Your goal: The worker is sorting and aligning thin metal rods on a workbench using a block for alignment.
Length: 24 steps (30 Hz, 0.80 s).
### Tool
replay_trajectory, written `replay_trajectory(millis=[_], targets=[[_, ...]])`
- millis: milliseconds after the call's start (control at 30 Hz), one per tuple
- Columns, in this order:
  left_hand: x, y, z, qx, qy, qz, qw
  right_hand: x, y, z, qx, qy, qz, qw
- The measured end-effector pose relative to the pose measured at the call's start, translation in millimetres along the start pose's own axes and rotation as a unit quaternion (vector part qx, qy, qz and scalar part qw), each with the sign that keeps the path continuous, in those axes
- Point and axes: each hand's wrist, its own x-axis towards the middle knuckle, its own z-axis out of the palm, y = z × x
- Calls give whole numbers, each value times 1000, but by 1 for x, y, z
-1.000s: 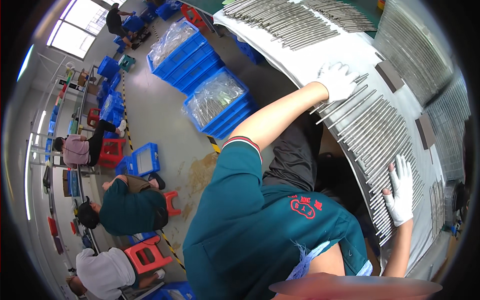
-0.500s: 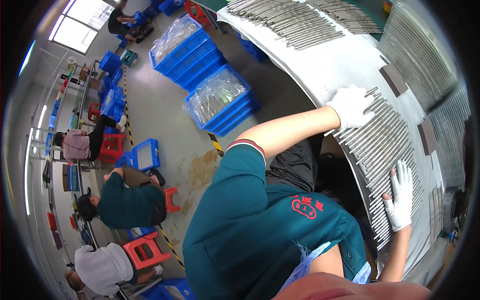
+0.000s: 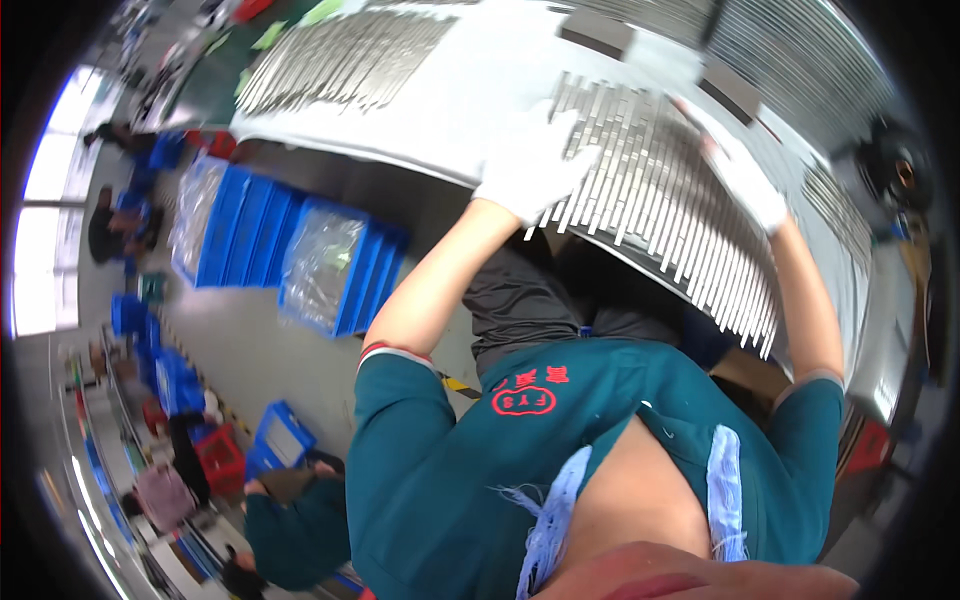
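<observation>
A row of thin, silvery metal rods lies side by side on the white-covered table, their near ends jutting over the front edge. My left hand, in a white glove, rests at the left end of this row with its fingers spread. At the right part of the row is my right hand, also gloved in white, with bare thumb and index tips. Its fingers stretch forward along the rods, and neither hand grips anything that shows.
Another batch of rods lies at the table's far left. Dark grey blocks stand behind the row, before stacked long rods. Blue crates with plastic-wrapped contents are stacked on the floor to the left. Co-workers sit beyond.
The view has swung toward the table, so it lies more squarely ahead. Both gloved hands stay at the two ends of the rod row; my right hand now reaches farther back along it.
</observation>
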Motion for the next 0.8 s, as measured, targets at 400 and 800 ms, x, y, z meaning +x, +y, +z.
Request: replay_trajectory(millis=[400,800], targets=[[-61,-14,-39,27,-85,163,983,204,48,35,341,-69,0,938],[-46,3,-33,18,-129,167,977,173,58,12,449,-104,-18,887]])
